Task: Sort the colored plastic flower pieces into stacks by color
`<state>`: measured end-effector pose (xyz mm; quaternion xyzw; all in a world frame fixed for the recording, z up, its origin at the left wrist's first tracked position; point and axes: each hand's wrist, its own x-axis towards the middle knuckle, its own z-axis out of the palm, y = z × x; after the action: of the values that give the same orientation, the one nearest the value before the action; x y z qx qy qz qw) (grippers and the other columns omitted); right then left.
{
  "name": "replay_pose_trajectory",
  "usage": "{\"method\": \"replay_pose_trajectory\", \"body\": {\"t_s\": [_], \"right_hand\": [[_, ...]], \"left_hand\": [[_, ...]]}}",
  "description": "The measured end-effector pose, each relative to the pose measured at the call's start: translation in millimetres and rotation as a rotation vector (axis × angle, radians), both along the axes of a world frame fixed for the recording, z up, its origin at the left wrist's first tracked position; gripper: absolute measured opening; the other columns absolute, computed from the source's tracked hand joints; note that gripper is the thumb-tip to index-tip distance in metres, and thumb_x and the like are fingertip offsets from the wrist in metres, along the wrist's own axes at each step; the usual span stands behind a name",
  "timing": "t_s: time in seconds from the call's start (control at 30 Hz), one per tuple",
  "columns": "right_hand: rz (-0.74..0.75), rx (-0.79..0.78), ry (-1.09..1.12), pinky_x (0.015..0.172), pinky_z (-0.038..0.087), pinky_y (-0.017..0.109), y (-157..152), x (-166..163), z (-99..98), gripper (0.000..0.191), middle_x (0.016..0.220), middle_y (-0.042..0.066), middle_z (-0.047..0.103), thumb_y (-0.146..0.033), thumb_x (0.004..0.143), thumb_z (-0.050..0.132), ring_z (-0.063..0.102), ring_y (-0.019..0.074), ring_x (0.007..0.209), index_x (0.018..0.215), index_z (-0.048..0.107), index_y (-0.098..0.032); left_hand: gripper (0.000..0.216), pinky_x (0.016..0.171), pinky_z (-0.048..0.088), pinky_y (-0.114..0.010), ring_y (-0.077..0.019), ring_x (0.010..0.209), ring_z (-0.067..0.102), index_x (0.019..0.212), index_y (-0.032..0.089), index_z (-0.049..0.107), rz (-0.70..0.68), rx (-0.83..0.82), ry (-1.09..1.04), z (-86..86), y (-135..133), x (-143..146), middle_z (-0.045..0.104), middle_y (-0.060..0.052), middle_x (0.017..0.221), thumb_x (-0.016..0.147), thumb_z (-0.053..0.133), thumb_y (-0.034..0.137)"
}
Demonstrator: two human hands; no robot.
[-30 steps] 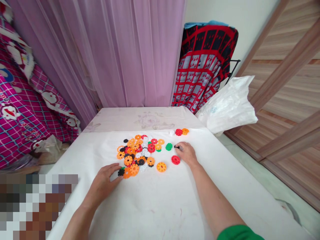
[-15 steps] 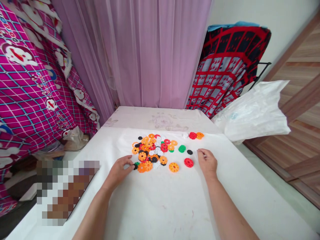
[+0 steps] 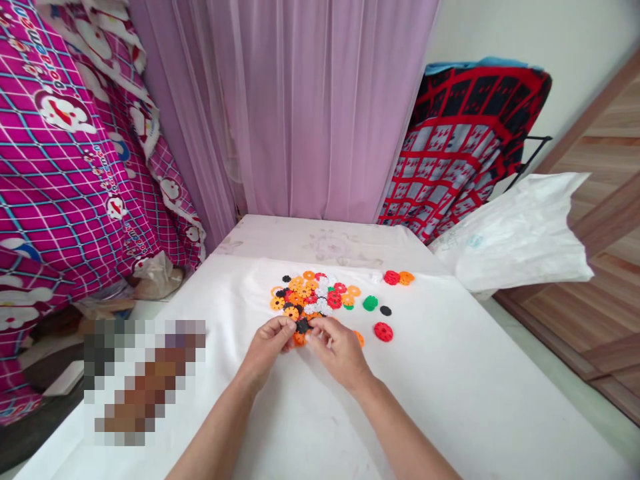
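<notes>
Between my two hands is a black notched plastic building disc [image 3: 303,326], gripped by its left edge in the fingertips of my left hand [image 3: 270,343]. My right hand [image 3: 340,350] pinches at the disc's right edge. Just behind and beneath the hands lies a heap of flower-shaped building discs [image 3: 304,291] in orange, white, red, black and green. My right hand partly covers an orange disc [image 3: 359,337]. Whether a second disc is pinched in either hand cannot be made out.
Right of the heap lie a red disc [image 3: 383,332], a small black disc [image 3: 386,311] and a green disc [image 3: 371,303]. Farther back are another red disc [image 3: 391,277] and an orange one [image 3: 407,278]. A white plastic bag [image 3: 520,233] stands at the table's right edge.
My left hand has lifted a black disc from the heap's left side and moved right. My right hand has come left from beside the loose discs to meet it.
</notes>
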<state>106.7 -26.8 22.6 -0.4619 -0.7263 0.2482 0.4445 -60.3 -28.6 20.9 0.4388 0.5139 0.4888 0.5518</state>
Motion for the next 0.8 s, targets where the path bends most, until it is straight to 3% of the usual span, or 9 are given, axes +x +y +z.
{"method": "replay_pose_trajectory", "body": {"t_s": [0.13,0.23,0.37,0.43,0.5,0.63,0.8], "right_hand": [[0.02,-0.102,0.107,0.052,0.041,0.022,2,0,-2.6,0.019,0.062,-0.002,0.061,-0.036,0.082,0.057,0.053,0.0111,0.055,0.073,0.065,-0.021],[-0.022,-0.227,0.225,0.051,0.042,0.023,17,31,3.0,0.028,0.058,-0.002,0.06,-0.047,0.078,0.061,0.053,0.0122,0.053,0.074,0.067,-0.02],[-0.409,-0.242,0.409,0.052,0.045,0.027,44,113,-3.7,0.044,0.068,0.003,0.067,-0.056,0.064,0.069,0.058,0.0154,0.057,0.085,0.072,-0.018],[-0.648,-0.225,0.441,0.054,0.046,0.028,54,153,-18.5,0.047,0.071,0.004,0.07,-0.055,0.059,0.071,0.059,0.0163,0.058,0.087,0.072,-0.017],[-0.751,-0.206,0.394,0.061,0.049,0.03,60,178,-36.2,0.045,0.076,0.006,0.072,-0.053,0.059,0.07,0.062,0.0184,0.065,0.086,0.073,-0.017],[-0.713,-0.212,0.275,0.075,0.051,0.035,67,180,-59.2,0.04,0.085,0.007,0.075,-0.051,0.064,0.064,0.065,0.0218,0.077,0.084,0.074,-0.019],[-0.693,-0.243,0.15,0.078,0.051,0.034,73,162,-61.8,0.035,0.085,0.003,0.076,-0.048,0.066,0.06,0.066,0.0212,0.077,0.084,0.076,-0.023]], "left_hand": [[0.043,0.052,0.036,-0.022,-0.0078,0.049,0.045,0.074,0.018,0.062,-0.077,0.0,0.008,-0.2,-3,6,0.053,0.005,0.053,0.067,0.071,0.06],[0.047,0.051,0.039,-0.022,-0.0091,0.052,0.05,0.086,0.019,0.064,-0.068,0.008,0.042,-4.5,-1,3,0.056,0.004,0.057,0.068,0.069,0.062],[0.054,0.049,0.041,-0.022,-0.0099,0.057,0.056,0.1,0.02,0.062,0.061,0.031,0.067,-14.3,7,-7,0.062,0.002,0.072,0.067,0.068,0.062],[0.057,0.047,0.042,-0.023,-0.0107,0.057,0.057,0.105,0.02,0.061,0.111,0.049,0.088,-18.5,10,-11,0.063,0.001,0.077,0.067,0.067,0.062],[0.059,0.047,0.043,-0.023,-0.0116,0.059,0.059,0.109,0.019,0.059,0.124,0.068,0.113,-21.1,11,-12,0.062,0.001,0.077,0.069,0.066,0.062],[0.06,0.049,0.045,-0.024,-0.0122,0.062,0.059,0.115,0.019,0.057,0.099,0.077,0.148,-21.7,10,-10,0.06,0.001,0.078,0.071,0.065,0.06],[0.059,0.05,0.045,-0.024,-0.0129,0.063,0.059,0.114,0.02,0.058,0.094,0.091,0.164,-19.0,8,-10,0.061,0.001,0.077,0.07,0.066,0.059]]}}
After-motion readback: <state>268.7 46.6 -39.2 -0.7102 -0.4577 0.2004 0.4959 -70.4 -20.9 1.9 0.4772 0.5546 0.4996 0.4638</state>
